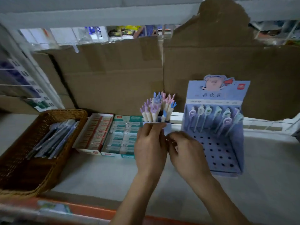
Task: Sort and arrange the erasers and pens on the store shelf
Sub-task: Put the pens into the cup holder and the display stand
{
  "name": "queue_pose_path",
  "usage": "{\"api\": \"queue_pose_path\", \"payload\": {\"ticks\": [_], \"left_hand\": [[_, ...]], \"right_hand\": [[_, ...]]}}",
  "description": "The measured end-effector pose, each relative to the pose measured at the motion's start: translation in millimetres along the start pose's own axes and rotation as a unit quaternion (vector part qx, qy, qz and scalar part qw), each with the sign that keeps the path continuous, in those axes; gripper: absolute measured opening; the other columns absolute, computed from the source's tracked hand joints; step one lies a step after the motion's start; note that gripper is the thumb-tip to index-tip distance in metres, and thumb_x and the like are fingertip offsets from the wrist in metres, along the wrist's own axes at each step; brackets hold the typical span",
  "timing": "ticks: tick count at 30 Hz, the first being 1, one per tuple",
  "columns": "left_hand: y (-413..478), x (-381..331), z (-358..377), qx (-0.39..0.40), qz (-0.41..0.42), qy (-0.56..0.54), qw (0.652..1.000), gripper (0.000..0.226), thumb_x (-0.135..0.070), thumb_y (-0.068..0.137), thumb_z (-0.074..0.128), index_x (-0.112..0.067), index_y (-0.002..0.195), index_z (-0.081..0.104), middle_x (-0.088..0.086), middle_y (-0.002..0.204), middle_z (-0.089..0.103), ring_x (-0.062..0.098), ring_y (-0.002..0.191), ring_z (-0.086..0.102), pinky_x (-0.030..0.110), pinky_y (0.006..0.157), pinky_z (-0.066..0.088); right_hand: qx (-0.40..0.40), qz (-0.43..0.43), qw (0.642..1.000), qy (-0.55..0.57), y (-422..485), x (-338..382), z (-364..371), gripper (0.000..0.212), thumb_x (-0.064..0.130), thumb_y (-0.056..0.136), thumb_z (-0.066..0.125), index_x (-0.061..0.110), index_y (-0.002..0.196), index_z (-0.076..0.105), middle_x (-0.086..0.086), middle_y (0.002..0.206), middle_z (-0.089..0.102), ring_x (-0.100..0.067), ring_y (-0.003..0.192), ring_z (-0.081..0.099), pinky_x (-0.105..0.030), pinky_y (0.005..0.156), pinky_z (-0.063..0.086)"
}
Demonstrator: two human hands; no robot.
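Gripping the pen box (168,129), the left hand (151,143) holds it upright between the eraser boxes (113,135) and the blue stand (215,127) on the shelf (97,172). The right hand (186,148), fingers curled, pinches the box's near corner; pastel pens (155,108) stick up from it.

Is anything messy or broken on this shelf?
Yes. The cardboard at the back has a ragged, torn top edge. The blue pen display holds pens only in its back row; its front holes are empty.
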State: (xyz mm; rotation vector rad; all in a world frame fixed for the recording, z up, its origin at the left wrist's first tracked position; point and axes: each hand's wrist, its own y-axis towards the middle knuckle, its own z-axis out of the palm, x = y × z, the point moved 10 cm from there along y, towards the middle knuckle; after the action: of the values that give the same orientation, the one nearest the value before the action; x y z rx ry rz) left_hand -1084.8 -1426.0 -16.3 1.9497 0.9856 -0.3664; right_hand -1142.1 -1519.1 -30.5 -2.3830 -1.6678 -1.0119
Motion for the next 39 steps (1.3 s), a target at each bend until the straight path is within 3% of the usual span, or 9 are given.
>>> {"api": "queue_pose_path", "payload": {"ticks": [3,7,13,20,24,27,32,36,39], "left_hand": [[3,42,-58,-0.034,-0.034,0.104,0.993,0.021,-0.009,0.084,0.058,-0.016,0.100,0.069,0.006,0.100,0.067,0.025,0.090,0.062,0.030,0.072,0.048],[0,116,-129,-0.020,-0.129,0.231,0.964,0.030,-0.012,0.082,0.065,-0.012,0.112,0.063,0.013,0.105,0.060,0.032,0.093,0.058,0.038,0.074,0.048],[2,250,-184,0.098,-0.297,0.287,0.905,0.047,-0.027,0.087,0.060,-0.010,0.129,0.049,0.019,0.119,0.052,0.038,0.106,0.052,0.040,0.086,0.042],[21,330,-136,0.284,-0.304,0.269,0.868,0.061,-0.033,0.092,0.053,-0.015,0.145,0.030,0.014,0.148,0.032,0.034,0.135,0.030,0.047,0.110,0.031],[26,328,-135,0.268,-0.289,0.373,0.840,0.045,-0.027,0.098,0.043,-0.009,0.138,0.034,0.017,0.138,0.040,0.035,0.127,0.039,0.050,0.100,0.039],[27,318,-133,0.229,-0.243,0.420,0.844,0.034,-0.022,0.101,0.033,-0.004,0.129,0.041,0.018,0.130,0.045,0.034,0.121,0.046,0.042,0.093,0.047],[31,316,-136,0.197,-0.240,0.394,0.865,0.031,-0.020,0.103,0.029,-0.002,0.122,0.046,0.016,0.126,0.053,0.030,0.117,0.053,0.036,0.088,0.048],[24,321,-132,0.227,-0.250,0.396,0.854,0.033,-0.016,0.103,0.026,0.001,0.127,0.041,0.019,0.130,0.048,0.032,0.123,0.047,0.035,0.096,0.043],[20,321,-133,0.236,-0.266,0.401,0.844,0.035,-0.021,0.103,0.027,0.001,0.126,0.041,0.019,0.129,0.048,0.032,0.119,0.050,0.034,0.092,0.045]], "right_hand": [[0.064,-0.058,0.996,0.013,8,53,46,0.024,0.017,0.090,0.057,0.018,0.113,0.065,-0.004,0.111,0.066,-0.022,0.103,0.060,-0.033,0.084,0.050],[0.103,-0.164,0.979,0.060,13,132,99,0.022,0.013,0.084,0.059,0.013,0.104,0.067,-0.008,0.107,0.067,-0.027,0.100,0.058,-0.037,0.084,0.050],[0.159,-0.270,0.948,0.060,26,221,186,0.021,0.018,0.091,0.047,0.012,0.102,0.063,-0.006,0.108,0.060,-0.027,0.104,0.053,-0.039,0.089,0.046],[0.167,-0.270,0.948,-0.007,47,249,237,0.026,0.016,0.092,0.049,0.003,0.110,0.064,-0.011,0.112,0.062,-0.024,0.109,0.050,-0.033,0.097,0.038],[0.123,-0.239,0.963,0.013,51,242,236,0.024,0.013,0.093,0.047,0.002,0.101,0.067,-0.012,0.106,0.064,-0.024,0.107,0.052,-0.031,0.092,0.040],[0.106,-0.224,0.969,0.025,52,241,237,0.023,0.012,0.092,0.048,0.002,0.095,0.069,-0.011,0.099,0.066,-0.024,0.103,0.055,-0.031,0.090,0.042],[0.108,-0.206,0.972,0.038,54,238,240,0.024,0.012,0.091,0.048,0.002,0.093,0.070,-0.012,0.096,0.066,-0.023,0.101,0.055,-0.031,0.089,0.042],[0.118,-0.202,0.971,0.047,55,237,239,0.027,0.015,0.094,0.044,0.004,0.093,0.069,-0.008,0.096,0.064,-0.020,0.101,0.053,-0.025,0.088,0.038],[0.139,-0.196,0.968,0.066,57,235,237,0.024,0.015,0.093,0.046,0.008,0.090,0.069,-0.006,0.095,0.062,-0.018,0.098,0.052,-0.021,0.079,0.033]]}}
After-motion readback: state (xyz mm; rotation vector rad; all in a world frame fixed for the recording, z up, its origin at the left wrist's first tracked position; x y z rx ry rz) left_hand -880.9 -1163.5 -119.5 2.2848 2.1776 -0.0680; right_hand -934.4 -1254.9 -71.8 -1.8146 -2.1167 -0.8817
